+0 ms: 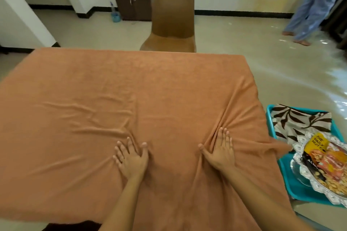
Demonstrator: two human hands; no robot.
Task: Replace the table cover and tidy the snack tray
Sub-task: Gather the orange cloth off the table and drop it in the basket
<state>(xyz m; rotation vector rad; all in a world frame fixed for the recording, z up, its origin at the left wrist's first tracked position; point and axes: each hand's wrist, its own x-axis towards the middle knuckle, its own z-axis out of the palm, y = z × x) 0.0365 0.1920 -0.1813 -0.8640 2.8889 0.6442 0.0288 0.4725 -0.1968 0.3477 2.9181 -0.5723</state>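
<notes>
Snack tray (300, 143) half out of frame beside orange cover (131, 90)

home room; chair (173, 22); cabinet (134, 3) (tiled floor (244, 43))

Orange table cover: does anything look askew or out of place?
Yes. The orange cover is not smooth: creases fan out from under the right hand and the left hand, both pressing on it. Its near right corner seems to stray over the rim of the teal tray.
</notes>
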